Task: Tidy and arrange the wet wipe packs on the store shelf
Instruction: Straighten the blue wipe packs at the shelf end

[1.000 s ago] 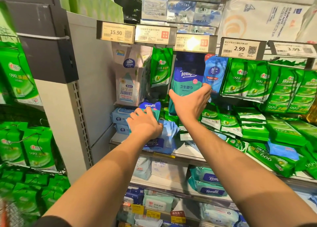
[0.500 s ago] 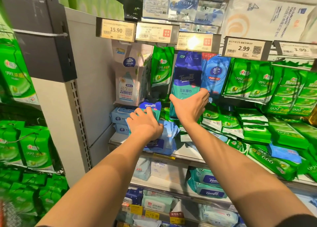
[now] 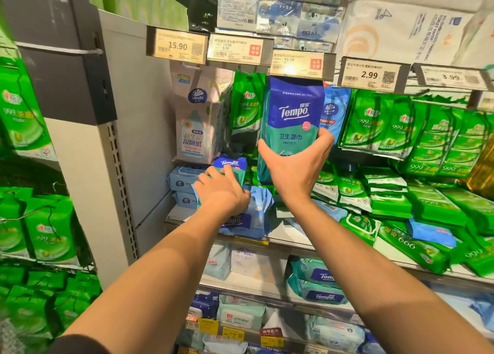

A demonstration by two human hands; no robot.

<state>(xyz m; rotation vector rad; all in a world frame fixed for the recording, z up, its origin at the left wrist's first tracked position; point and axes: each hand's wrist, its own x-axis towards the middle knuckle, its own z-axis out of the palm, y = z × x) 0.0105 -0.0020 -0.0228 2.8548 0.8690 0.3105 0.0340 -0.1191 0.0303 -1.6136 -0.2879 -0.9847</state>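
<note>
The right hand (image 3: 295, 166) grips the lower half of a tall blue-and-teal plastic Tempo wet wipe pack (image 3: 292, 121), thumb on its left edge and fingers curled round its right edge, holding it upright just under the yellow-lit price label (image 3: 300, 63). At eight o'clock from it, the left hand (image 3: 220, 190) rests knuckles-up with curled fingers on a smaller blue-and-teal Tempo pack (image 3: 231, 166) that stands on the shelf; whether the fingers close fully round it cannot be told. Beneath that hand lies a pale blue flat Tempo wipe pack (image 3: 248, 220) on the grey metal shelf board (image 3: 280, 234).

At nine o'clock from the raised pack hangs a glossy green 999 wipe pack (image 3: 247, 105), and further the same way a pink-white Vinda pouch (image 3: 196, 118). At three o'clock, touching the raised pack's right side, is a light blue Vinda pack (image 3: 335, 107), then a row of hanging green packs (image 3: 401, 129). At four o'clock, loose green flat packs (image 3: 387, 193) lie heaped on the shelf. At nine o'clock from the left hand, two pale blue lidded wipe packs (image 3: 183, 182) are stacked against the grey side panel (image 3: 139, 113). At twelve o'clock, white tissue bundles (image 3: 278, 14) sit on the top shelf. At six o'clock, the lower shelf holds teal Tempo packs (image 3: 318, 284).
</note>
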